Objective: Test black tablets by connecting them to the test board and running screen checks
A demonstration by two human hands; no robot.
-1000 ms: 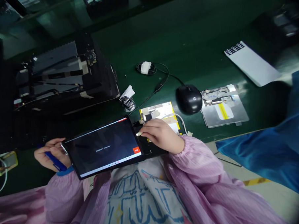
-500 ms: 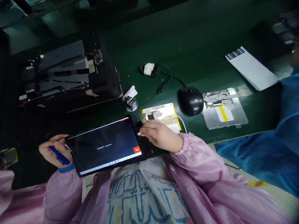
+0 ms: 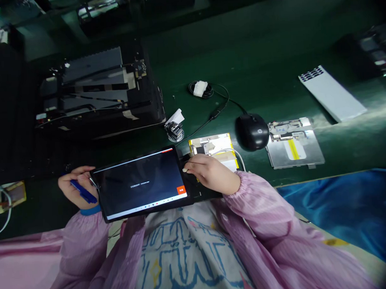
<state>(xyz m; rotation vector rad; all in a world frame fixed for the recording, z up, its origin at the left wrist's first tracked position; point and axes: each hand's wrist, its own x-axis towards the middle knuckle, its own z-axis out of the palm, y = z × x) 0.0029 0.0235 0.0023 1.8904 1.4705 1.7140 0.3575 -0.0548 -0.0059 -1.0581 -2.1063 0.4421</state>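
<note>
A display panel (image 3: 140,187) with a lit, mostly dark screen and an orange-red box in its lower right corner lies tilted in front of me. At its left edge, my left hand (image 3: 76,188) holds a blue pen (image 3: 83,192), and thin metal tweezers (image 3: 94,183) stick out beside it. My right hand (image 3: 213,171) pinches a small pale piece (image 3: 185,170) at the panel's right edge; the fingers partly cover it. Behind that hand sits a yellow-edged board (image 3: 212,141), with a white cable (image 3: 238,153) looping over it.
A black mouse (image 3: 252,132) and its coiled cord (image 3: 201,89) lie beyond my right hand. Next to them is a silver metal plate (image 3: 295,150). Further right rests a white slab (image 3: 333,93). A stack of black panels (image 3: 94,89) stands back left. A small dial-like object (image 3: 174,130) sits mid-table.
The view has shifted, so the things on the table appear slightly further right. Both hands keep their places at the panel. The blue-sleeved person at the right has mostly drawn out of view.
</note>
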